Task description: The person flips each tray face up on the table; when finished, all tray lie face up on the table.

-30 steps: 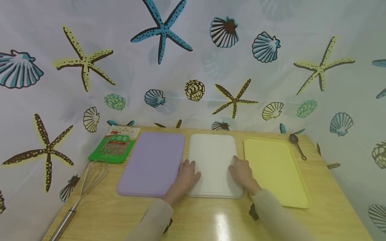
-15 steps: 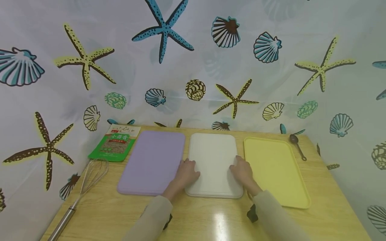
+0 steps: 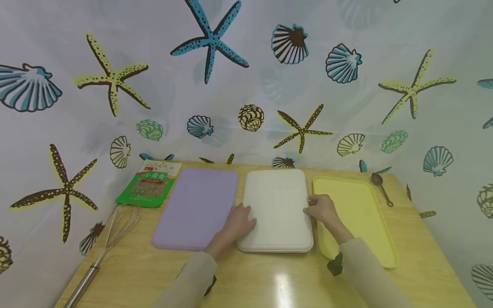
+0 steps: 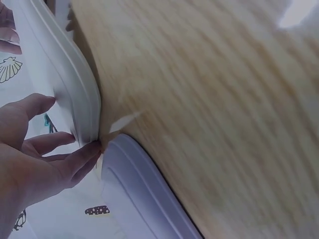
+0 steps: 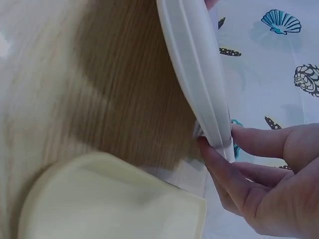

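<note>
In the head view a white tray (image 3: 275, 201), smooth flat face up, lies between a purple tray (image 3: 196, 209) and a yellow tray (image 3: 352, 214). My right hand (image 3: 324, 210) pinches its right edge, thumb on top and fingers underneath. That side stands raised off the table, as the right wrist view shows under the white rim (image 5: 194, 59). On the opposite edge, my left hand (image 3: 237, 221) holds on with its thumb over the face. Its fingers (image 4: 79, 157) reach the rim close beside the purple tray. What lies beneath the white tray is hidden.
At the back left lies a green seasoning packet (image 3: 148, 184), with a wire whisk (image 3: 100, 256) in front of it. A small dark spoon (image 3: 381, 188) rests at the back right. Behind the wooden table (image 3: 250, 278) hangs a shell-patterned curtain (image 3: 231, 94).
My right hand has moved outward and up, lifting the right side of the white tray. The left hand has stayed at the left edge.
</note>
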Demonstrator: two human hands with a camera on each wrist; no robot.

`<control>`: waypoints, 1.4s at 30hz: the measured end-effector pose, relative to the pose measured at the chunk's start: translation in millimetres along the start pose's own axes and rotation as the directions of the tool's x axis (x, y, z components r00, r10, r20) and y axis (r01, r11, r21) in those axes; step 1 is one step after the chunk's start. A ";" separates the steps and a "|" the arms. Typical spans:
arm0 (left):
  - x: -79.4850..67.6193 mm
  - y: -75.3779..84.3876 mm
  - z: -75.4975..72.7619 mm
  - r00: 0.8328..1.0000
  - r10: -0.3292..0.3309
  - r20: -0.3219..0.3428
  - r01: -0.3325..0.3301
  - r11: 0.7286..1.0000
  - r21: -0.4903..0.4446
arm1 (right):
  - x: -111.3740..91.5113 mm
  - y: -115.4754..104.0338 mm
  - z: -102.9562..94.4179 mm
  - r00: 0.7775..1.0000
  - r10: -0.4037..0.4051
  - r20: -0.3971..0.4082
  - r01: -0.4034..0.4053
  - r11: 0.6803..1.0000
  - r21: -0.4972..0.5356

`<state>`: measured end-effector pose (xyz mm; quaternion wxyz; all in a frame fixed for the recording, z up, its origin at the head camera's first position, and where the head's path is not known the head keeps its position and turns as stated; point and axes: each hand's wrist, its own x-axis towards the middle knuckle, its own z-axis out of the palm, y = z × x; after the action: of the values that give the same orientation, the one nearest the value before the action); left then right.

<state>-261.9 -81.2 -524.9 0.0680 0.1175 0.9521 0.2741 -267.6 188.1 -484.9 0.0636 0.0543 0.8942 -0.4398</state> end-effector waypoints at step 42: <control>-87.1 30.8 19.5 0.995 0.089 0.033 -0.089 0.996 0.018 | -10.5 0.1 -18.2 0.994 -0.021 0.105 0.007 0.991 0.135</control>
<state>-168.5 -68.7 -519.0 0.0701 0.1649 0.9472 0.2657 -258.4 202.2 -472.3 0.1042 0.0288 0.8581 -0.5020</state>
